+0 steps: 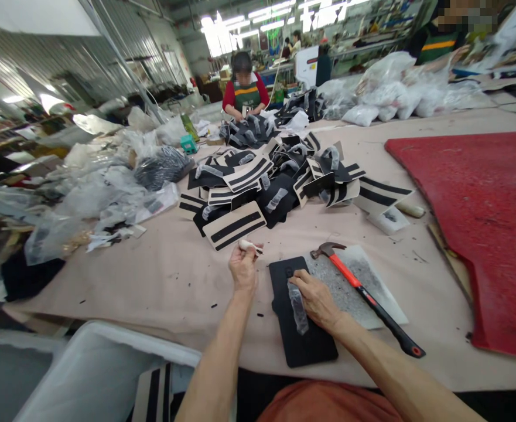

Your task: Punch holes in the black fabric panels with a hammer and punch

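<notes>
My left hand (243,271) is closed around a small crumpled white piece (249,246), perhaps cloth or paper, held above the table. Close by on the right, a black rectangular panel (313,347) lies flat before me. A strap wrapped in clear plastic (298,310) runs along its middle. The fingers of my right hand (317,298) are pinched at the strap's upper end, near a small dark fitting. Beside that hand, a claw hammer (358,285) with an orange and black handle rests on a worn white board (372,287).
Beyond my hands is a heap of black and beige striped panels (240,225). Clear plastic bags (103,158) crowd the left. A red sheet (481,223) covers the right side. A white bin (86,363) stands below the table's near edge. Across the table a person (246,94) handles black pieces.
</notes>
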Demonstrator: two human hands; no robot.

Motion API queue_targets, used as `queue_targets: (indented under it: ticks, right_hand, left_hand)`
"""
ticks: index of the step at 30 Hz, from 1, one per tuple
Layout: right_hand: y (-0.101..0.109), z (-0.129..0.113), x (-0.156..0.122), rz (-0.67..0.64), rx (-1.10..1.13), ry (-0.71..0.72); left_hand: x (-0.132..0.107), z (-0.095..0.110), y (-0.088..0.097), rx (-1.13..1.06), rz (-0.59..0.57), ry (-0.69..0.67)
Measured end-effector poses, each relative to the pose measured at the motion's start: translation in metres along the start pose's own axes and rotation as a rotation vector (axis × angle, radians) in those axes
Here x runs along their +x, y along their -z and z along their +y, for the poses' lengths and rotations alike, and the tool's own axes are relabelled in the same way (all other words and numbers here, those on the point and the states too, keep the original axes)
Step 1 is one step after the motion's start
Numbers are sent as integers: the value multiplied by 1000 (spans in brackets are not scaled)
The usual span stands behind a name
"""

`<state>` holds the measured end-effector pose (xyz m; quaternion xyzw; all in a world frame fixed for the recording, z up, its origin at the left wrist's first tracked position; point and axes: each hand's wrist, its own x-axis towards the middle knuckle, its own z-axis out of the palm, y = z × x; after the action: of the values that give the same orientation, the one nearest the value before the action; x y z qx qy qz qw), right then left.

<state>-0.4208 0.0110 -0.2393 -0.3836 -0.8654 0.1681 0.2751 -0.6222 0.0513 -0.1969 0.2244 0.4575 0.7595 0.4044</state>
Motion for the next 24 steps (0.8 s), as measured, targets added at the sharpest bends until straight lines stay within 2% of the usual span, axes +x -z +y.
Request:
queue_targets:
  ticks: [3,5,7,12,15,18,22,24]
  right_hand:
    - [3,-3,4,51,27,43]
    - [8,-6,9,82,34,64]
    - [15,-10,17,129,1,-4]
    - [42,-29,48,267,-114,-332]
    - [61,-47,61,205,-69,-527]
    - [69,-61,63,61,96,-604]
    - [57,-72,75,20,206,-583]
    - [42,-93,89,42,261,-562]
  left_hand:
    - [-4,28,12,149,-117,-12]
    - [-17,36,25,198,-112,19]
    - [-33,37,40,191,-29,50]
    - [-58,35,75,98,205,66]
    - [-63,38,89,88,278,73]
    - [-68,39,101,97,331,84]
    - [-85,30,122,108,378,131]
    - [-98,22,133,175,380,154]
